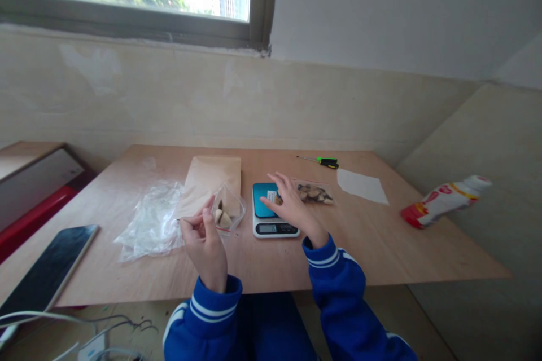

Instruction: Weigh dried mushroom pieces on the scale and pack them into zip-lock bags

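My left hand (pixel 206 245) is closed in a pinch at the edge of a small clear zip bag (pixel 239 208) with a red seal line. A few pale and dark pieces (pixel 222 216) lie inside that bag. My right hand (pixel 292 206) hovers over a digital kitchen scale (pixel 261 211) with its thumb and fingers apart. The scale has a blue-green top, a white body and a lit display whose digits I cannot read. A white label and something brown show on its top, partly hidden by my hand. Just right of it is a clear bag of brown dried slices (pixel 317 193).
A brown paper envelope (pixel 212 172) and crumpled clear plastic bags (pixel 152 225) lie left on the wooden table (pixel 359 248). A phone (pixel 51 265) rests at the left edge. Farther right are green-black screwdrivers (pixel 328 162), white paper (pixel 362 186) and a red-white bottle (pixel 442 200).
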`<state>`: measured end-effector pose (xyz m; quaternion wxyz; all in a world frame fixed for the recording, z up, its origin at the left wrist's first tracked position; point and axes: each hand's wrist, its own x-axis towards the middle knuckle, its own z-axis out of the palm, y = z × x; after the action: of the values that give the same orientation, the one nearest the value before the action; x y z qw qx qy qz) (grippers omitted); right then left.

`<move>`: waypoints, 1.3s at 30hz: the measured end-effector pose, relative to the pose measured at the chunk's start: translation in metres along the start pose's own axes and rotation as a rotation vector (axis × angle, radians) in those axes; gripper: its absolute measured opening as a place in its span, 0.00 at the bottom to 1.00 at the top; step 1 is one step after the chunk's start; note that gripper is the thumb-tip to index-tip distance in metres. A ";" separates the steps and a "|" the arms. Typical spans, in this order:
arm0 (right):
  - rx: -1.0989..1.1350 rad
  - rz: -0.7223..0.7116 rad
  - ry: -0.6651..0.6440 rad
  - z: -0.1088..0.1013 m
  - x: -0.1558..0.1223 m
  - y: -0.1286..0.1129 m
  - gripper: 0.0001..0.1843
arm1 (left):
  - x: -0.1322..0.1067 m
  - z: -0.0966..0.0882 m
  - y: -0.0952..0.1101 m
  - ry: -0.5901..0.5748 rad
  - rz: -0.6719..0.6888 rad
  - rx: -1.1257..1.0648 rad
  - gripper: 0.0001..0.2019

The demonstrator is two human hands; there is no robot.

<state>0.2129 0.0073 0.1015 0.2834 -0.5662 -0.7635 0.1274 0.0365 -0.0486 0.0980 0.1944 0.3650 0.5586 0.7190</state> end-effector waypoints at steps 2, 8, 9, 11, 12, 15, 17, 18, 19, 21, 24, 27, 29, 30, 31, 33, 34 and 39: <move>-0.061 0.127 -0.079 0.014 -0.002 0.029 0.38 | 0.000 -0.001 0.000 -0.002 -0.011 -0.024 0.11; -0.037 0.160 -0.069 0.039 -0.009 0.066 0.31 | -0.003 0.002 0.004 -0.015 -0.025 -0.008 0.11; -0.016 0.136 -0.037 0.040 -0.009 0.067 0.29 | -0.004 0.003 0.005 -0.015 -0.019 -0.003 0.11; 0.032 0.098 0.033 0.041 -0.009 0.068 0.25 | -0.004 0.003 0.007 -0.012 -0.011 0.000 0.11; 0.056 0.087 0.069 0.041 -0.009 0.068 0.24 | -0.004 0.003 0.007 -0.010 -0.010 -0.003 0.11; 0.125 0.080 0.191 0.037 -0.009 0.066 0.23 | -0.004 0.003 0.007 -0.014 -0.028 -0.013 0.11; 0.200 0.075 0.274 0.031 -0.007 0.058 0.22 | -0.005 0.003 0.006 -0.025 -0.052 -0.025 0.11; 0.254 0.074 0.308 0.027 -0.006 0.051 0.22 | -0.005 0.003 0.005 -0.034 -0.066 -0.035 0.11; 0.319 0.075 0.332 0.021 -0.004 0.043 0.22 | -0.006 0.004 0.004 -0.043 -0.076 -0.050 0.11; 0.464 0.079 0.349 0.009 -0.001 0.021 0.25 | -0.008 0.006 0.002 -0.064 -0.092 -0.089 0.11; 0.622 0.025 0.299 -0.008 0.000 -0.016 0.29 | -0.012 0.009 0.001 -0.091 -0.107 -0.114 0.11; 0.608 -0.111 0.143 -0.016 -0.003 -0.046 0.33 | -0.014 0.011 0.002 -0.100 -0.118 -0.105 0.12; 0.585 -0.170 0.022 -0.016 -0.006 -0.056 0.35 | -0.015 0.012 0.001 -0.104 -0.141 -0.147 0.12; 0.589 -0.174 -0.024 -0.015 -0.007 -0.058 0.35 | -0.015 0.012 0.001 -0.107 -0.160 -0.187 0.12; 0.601 -0.164 -0.050 -0.013 -0.008 -0.057 0.33 | -0.015 0.012 0.000 -0.111 -0.185 -0.230 0.12; 0.631 -0.130 -0.053 -0.010 -0.009 -0.051 0.29 | -0.014 0.012 -0.002 -0.117 -0.244 -0.321 0.13; 0.643 -0.115 -0.034 -0.008 -0.009 -0.047 0.26 | -0.013 0.012 -0.003 -0.121 -0.279 -0.369 0.13; 0.680 -0.034 0.088 -0.007 -0.015 -0.019 0.22 | -0.001 0.006 -0.004 -0.205 -0.483 -0.628 0.16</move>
<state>0.2047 -0.0136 0.1130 0.4906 -0.4315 -0.6735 0.3456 0.0410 -0.0443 0.0943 0.5143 0.2160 0.3593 0.7481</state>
